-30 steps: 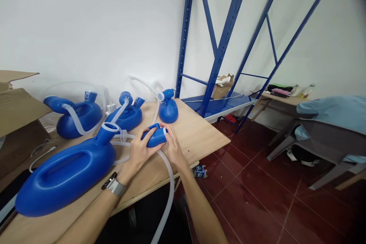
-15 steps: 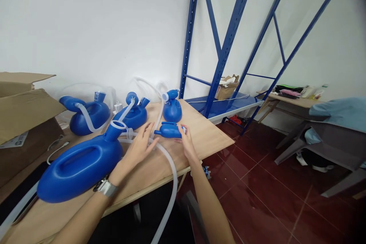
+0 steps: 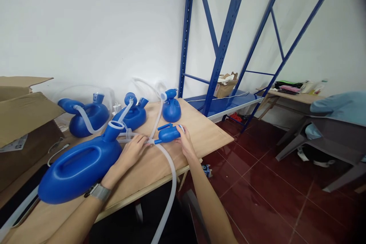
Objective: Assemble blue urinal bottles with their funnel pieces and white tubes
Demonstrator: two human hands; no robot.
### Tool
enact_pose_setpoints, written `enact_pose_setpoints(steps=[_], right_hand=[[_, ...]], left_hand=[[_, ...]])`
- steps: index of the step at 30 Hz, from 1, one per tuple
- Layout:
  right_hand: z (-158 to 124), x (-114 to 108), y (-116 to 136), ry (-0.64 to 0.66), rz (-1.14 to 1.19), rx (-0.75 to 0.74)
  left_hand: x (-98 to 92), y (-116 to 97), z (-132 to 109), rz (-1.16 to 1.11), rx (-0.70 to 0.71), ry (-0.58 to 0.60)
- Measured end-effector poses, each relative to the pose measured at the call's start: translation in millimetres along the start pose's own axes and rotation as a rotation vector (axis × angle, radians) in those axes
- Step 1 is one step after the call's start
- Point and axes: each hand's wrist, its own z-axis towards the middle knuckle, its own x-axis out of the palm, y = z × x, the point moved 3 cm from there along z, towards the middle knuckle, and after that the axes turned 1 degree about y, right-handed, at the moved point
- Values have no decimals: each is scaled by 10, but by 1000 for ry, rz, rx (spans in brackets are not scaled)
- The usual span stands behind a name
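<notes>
My right hand (image 3: pixel 185 143) grips a small blue plastic funnel piece (image 3: pixel 168 134) that lies on the wooden table (image 3: pixel 200 129). Its narrow spout points left toward my left hand (image 3: pixel 130 153). My left hand pinches the end of a clear flexible tube (image 3: pixel 170 175) at that spout. The tube curves over the table's front edge and hangs down. A large blue flat container (image 3: pixel 78 166) with a white-ringed neck lies just left of my left hand.
Three more blue vessels with tubes (image 3: pixel 85 116), (image 3: pixel 133 114), (image 3: pixel 171 108) stand at the back of the table. A cardboard box (image 3: pixel 20 118) is at the left. Blue metal shelving (image 3: pixel 223 45) stands at the right, and a chair with a teal cloth (image 3: pixel 337 122) is at the far right.
The blue funnel piece went from both hands down onto the table, held by my right hand. My left hand let go of it and took the tube end at its spout.
</notes>
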Motion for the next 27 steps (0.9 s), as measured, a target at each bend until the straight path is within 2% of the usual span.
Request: enact_pose_setpoints(steps=[5,10,12,17,22,27], right_hand=[[23,-21,36,-81,53,-33],[46,-115,133,-125,-15,-148],[45,-160,185,-93,-62,-198],[11,-203,303,109,-128,-227],[0,-185,409,125,-230,-374],[-26,-146,450,176,-302,-492]], left_hand=[[42,-43,139,-23,30,-64],[162,-47,244,-47,95,-91],[196,-46,245,-48,123,-98],[282,-46,177,-27,169,-114],[321,-85,142,-14,224,-161],[221,-193,130,-6,289,-202]])
